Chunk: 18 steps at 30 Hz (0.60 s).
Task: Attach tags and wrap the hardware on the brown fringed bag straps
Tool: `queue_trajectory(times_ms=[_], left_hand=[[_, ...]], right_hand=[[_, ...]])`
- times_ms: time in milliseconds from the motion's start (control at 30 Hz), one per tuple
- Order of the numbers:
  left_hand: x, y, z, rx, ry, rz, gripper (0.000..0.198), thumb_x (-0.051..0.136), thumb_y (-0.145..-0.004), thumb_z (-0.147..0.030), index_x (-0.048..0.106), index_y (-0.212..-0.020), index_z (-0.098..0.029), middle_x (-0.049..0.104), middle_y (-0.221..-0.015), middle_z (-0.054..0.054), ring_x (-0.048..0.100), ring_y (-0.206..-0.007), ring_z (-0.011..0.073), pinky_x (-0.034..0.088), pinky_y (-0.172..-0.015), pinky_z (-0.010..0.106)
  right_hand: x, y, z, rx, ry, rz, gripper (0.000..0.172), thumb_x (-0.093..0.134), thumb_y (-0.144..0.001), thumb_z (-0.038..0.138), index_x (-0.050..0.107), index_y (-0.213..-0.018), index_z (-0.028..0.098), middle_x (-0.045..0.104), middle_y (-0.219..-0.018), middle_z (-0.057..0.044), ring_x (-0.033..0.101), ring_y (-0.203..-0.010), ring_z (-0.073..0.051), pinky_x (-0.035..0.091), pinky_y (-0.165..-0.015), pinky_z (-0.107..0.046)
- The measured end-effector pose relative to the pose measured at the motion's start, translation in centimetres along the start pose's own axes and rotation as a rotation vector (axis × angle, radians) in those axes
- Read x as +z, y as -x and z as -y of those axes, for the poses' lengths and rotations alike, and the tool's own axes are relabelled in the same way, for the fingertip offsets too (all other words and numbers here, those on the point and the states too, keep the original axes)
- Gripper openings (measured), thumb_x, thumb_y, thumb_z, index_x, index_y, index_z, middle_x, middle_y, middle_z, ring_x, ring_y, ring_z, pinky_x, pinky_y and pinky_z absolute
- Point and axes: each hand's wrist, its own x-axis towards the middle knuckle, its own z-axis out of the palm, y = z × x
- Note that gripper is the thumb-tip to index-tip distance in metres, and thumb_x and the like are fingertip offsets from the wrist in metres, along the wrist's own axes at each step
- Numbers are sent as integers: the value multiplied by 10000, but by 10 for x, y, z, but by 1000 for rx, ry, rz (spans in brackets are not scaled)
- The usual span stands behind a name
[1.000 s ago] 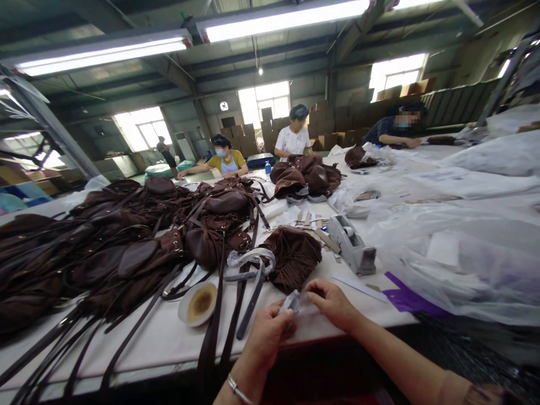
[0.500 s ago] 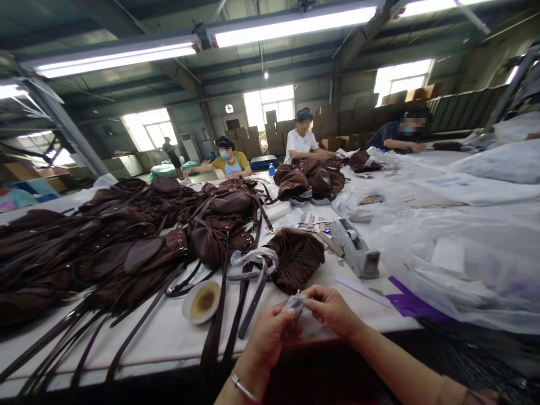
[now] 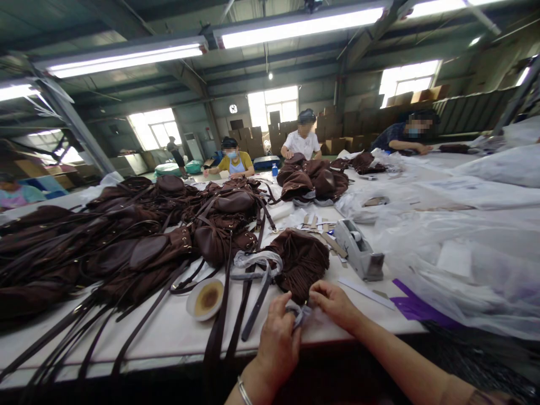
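Near the table's front edge my left hand [image 3: 278,334] is closed on a crumpled greyish-white wrap [image 3: 300,314], thin like plastic or tissue. Just to its right, the fingers of my right hand [image 3: 335,304] are pinched together. Whether anything small sits in that pinch is hidden. Right behind both hands lies a dark brown fringed bag [image 3: 297,261]. Its strap [image 3: 257,306] reaches toward the front edge, partly wound in pale wrapping [image 3: 257,260].
Brown bags with long straps [image 3: 147,253] crowd the left. A bowl of brownish stuff [image 3: 205,300] stands near the front. To the right are a grey tape dispenser [image 3: 358,250], purple strip [image 3: 422,306] and clear plastic sheets [image 3: 464,253]. Co-workers [image 3: 304,138] work across the table.
My hands have drawn slightly apart, the right one leaving the grey wrap. My left hand has turned, its fingers now raised over the wrap. The view has shifted slightly.
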Motion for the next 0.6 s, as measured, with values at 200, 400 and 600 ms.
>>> queue_trajectory(times_ms=[200, 400, 600], left_hand=[[12, 13, 9, 84, -239, -37, 349, 532, -819, -42, 647, -1119, -178, 518, -1452, 151, 446, -1375, 358, 475, -1075, 604], [15, 15, 11, 99, -264, -33, 327, 533, -819, -36, 649, -1102, -151, 544, -1421, 162, 472, -1344, 358, 472, -1071, 615], [16, 13, 19, 128, -230, -22, 219, 562, -821, -66, 660, -986, -171, 558, -1383, 169, 508, -1305, 355, 496, -1051, 589]], right_hand=[[8, 7, 3, 24, 373, 1, 160, 662, -779, 324, 667, -689, 192, 667, -725, -19, 584, -709, -179, 412, -661, -285], [17, 10, 6, 3, 555, 8, 125, 603, -780, 173, 685, -688, 194, 689, -735, -29, 614, -727, -179, 401, -672, -276], [8, 4, 15, -158, 775, -126, 159, 544, -872, 130, 662, -776, 178, 649, -858, -52, 605, -804, -179, 412, -739, -276]])
